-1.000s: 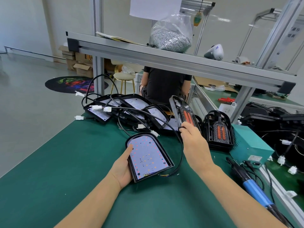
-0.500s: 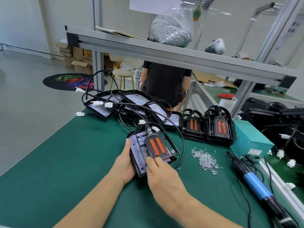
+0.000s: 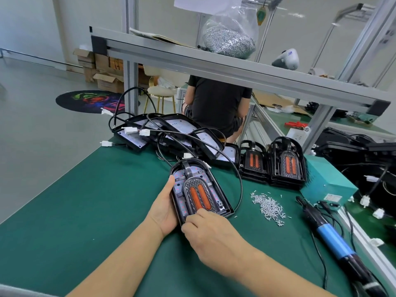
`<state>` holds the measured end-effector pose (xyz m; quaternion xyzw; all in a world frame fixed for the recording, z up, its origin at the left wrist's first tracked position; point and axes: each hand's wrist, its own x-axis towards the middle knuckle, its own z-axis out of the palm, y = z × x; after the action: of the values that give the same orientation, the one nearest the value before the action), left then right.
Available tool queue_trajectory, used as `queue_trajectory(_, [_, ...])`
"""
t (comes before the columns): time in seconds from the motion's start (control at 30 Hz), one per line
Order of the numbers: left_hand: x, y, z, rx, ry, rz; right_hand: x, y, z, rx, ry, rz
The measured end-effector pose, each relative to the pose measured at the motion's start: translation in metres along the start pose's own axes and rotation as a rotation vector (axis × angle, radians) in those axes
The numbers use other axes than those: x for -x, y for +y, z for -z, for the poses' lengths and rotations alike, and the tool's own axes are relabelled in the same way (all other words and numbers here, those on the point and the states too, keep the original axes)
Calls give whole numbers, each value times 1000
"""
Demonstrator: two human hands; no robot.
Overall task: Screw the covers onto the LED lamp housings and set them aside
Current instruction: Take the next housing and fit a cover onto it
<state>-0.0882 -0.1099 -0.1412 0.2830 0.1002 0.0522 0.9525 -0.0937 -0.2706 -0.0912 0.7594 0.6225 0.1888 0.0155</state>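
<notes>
The work surface is a green felt-covered bench [image 3: 85, 211] beneath a grey aluminium-profile shelf [image 3: 214, 67]. At far left, a pale grey floor carries a round multicoloured mat [image 3: 90, 101] and a group of open brown cardboard boxes [image 3: 102, 69] against the wall.

At the bench's rear left lies a heap of black lamp housings with white LED boards and black cables [image 3: 162, 133]; white connectors terminate the cables. Behind it, a person in a black shirt [image 3: 216, 103] sits with back turned, beside a gold-legged stool [image 3: 160, 97].

The left hand [image 3: 165, 204] rests against the left edge of the black arch-shaped LED lamp housing [image 3: 177, 194], thumb extended along its rim, fingers hidden beneath. This housing lies flat on the bench, centre, with the dark translucent cover with two orange oval lenses [image 3: 198, 196] seated in it. The right hand [image 3: 212, 234] is curled, fingertips touching the near end of the cover; a grip cannot be confirmed.

On the shelf above sits a clear plastic bag of silver screws [image 3: 230, 39]. Two stacks of similar black covers with orange lenses [image 3: 272, 161] stand to the right of the heap. A loose pile of small silver screws [image 3: 269, 207] lies near the housing. Further right are a teal metal box [image 3: 327, 181] bearing an illegible label and a blue-and-black corded electric screwdriver [image 3: 334, 241], lying on the bench. No writing is readable.
</notes>
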Motion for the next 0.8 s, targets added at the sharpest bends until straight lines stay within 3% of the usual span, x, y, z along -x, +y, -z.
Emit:
queue_trajectory(0.17, [2, 2, -3, 24, 14, 5, -4, 21, 5, -202, 174, -86])
queue_trajectory(0.27, [5, 3, -6, 9, 37, 23, -9, 41, 4, -261, 157, -408])
queue_trajectory(0.4, [7, 2, -8, -20, 92, 11, -12, 63, -4, -698, -63, -905])
queue_trajectory(0.5, [9, 2, -10, -30, 104, 12, -15, 67, -12, -951, -25, -956])
queue_trajectory(0.8, [7, -1, -9, -114, 96, -76, -7, 77, -14, -1082, -6, -996])
